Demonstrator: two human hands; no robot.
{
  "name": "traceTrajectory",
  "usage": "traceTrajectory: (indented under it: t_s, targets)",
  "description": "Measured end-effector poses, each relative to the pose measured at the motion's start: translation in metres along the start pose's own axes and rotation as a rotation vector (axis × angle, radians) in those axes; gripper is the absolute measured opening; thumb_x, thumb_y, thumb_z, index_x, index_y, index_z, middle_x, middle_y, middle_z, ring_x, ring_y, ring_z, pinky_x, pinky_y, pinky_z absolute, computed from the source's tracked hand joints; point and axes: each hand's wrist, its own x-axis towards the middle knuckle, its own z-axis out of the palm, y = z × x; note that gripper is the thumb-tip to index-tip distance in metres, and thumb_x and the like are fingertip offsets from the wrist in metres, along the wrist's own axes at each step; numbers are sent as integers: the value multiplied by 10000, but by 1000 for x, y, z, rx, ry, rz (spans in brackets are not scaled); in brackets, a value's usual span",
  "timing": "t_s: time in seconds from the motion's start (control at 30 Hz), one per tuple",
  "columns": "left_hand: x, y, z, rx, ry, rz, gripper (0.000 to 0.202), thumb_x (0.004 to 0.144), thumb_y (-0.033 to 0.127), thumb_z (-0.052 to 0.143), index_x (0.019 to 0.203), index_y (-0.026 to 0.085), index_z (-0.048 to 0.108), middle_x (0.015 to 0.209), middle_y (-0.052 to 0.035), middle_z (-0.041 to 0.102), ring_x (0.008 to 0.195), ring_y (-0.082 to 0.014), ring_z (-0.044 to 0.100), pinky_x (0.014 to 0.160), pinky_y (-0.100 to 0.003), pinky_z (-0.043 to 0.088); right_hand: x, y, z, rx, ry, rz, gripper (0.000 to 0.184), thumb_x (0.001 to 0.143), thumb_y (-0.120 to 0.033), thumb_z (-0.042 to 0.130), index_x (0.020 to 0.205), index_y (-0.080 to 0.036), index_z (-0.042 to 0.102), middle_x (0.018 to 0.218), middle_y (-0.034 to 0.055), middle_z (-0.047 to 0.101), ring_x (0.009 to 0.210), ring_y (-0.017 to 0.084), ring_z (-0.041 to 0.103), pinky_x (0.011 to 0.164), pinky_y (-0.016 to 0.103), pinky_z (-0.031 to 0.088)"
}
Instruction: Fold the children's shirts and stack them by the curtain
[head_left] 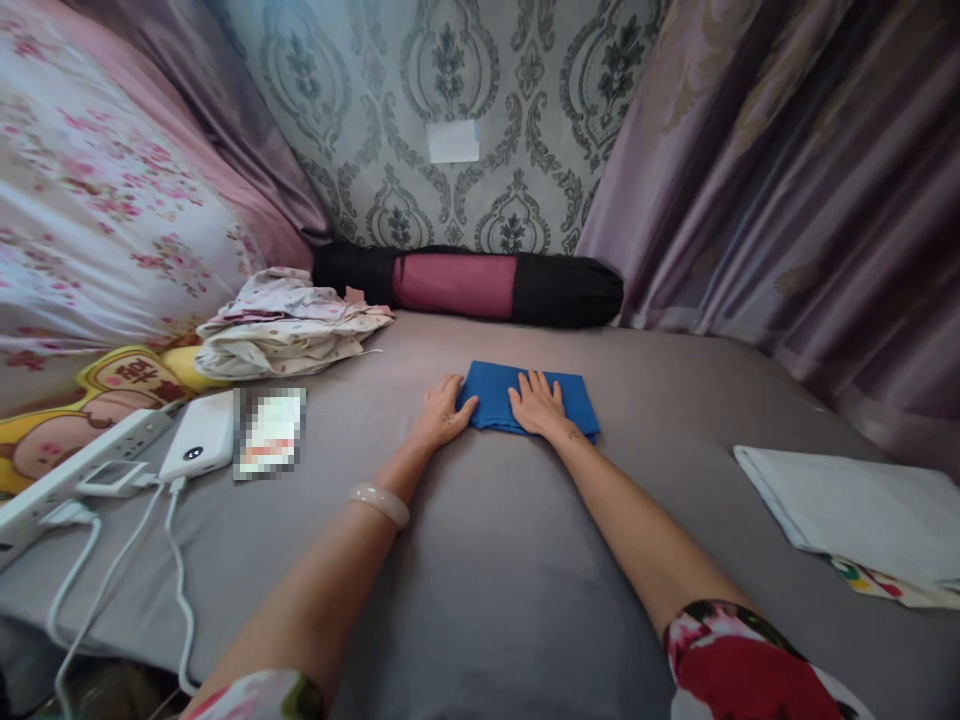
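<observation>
A folded blue cloth [491, 390] lies flat on the grey bedsheet [510, 560], in the middle of the view. Pressed flat on top of it, right of its centre, is my right hand [538, 403] with the fingers spread. At the cloth's left edge my left hand [444, 410] rests on the sheet, its thumb stretched toward the cloth's near left corner and the fingers extended. Neither hand grips anything. A pale bangle [380, 505] circles my left wrist.
A black and maroon bolster bag [454, 284] lies against the wall. At left are crumpled clothes [289, 325], a power strip [97, 470], a white power bank [199, 437] with cables, and a blurred card [271, 432]. Folded white cloth [862, 510] lies at right.
</observation>
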Motion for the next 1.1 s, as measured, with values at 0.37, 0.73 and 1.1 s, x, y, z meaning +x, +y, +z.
traceTrajectory:
  t_s: [0.37,0.73,1.1]
  targets:
    - [4,-10,4,-44,104,-139,418,869,169,384,1274,121,476,1270,-154,571,1225,-244,492,1063,-417,374,14,-32,-15,30,24,13,594,969,-375,185,1452,-66,340,1548,169,249,1436,288,154,1140,539,98]
    - [8,-16,7,-88,138,-186,438,841,101,336,1246,113,501,1234,-153,588,1207,-235,502,1067,-420,378,20,-47,6,53,34,13,622,982,-431,146,1502,-106,246,1573,140,189,1442,271,141,1144,531,88]
    - [9,-10,0,-135,143,-244,382,917,195,330,1231,81,515,1244,-168,593,1204,-232,517,1055,-385,391,20,-62,-3,30,52,13,585,970,-368,237,1469,-69,304,1561,173,207,1435,289,150,1133,531,121]
